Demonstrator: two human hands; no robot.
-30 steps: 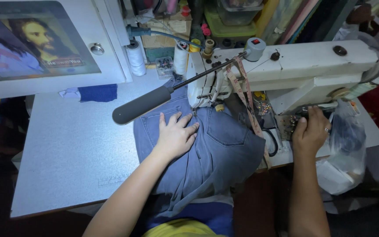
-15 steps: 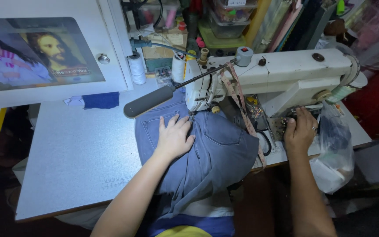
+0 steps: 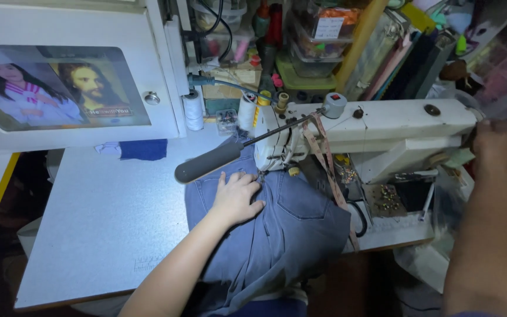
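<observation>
Two hands working apart: left hand pressing flat on blue jeans just beside the sewing machine needle; right hand reaching its far end, grip probably on the handwheel, unclear; stitching seemingly unfinished.

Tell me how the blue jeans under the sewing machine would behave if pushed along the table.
The jeans would probably bunch rather than slide as one piece: they already lie in soft folds under the left hand. They likely drag, since part hangs over the table edge. The denim looks thick, so fairly heavy for cloth.
</observation>
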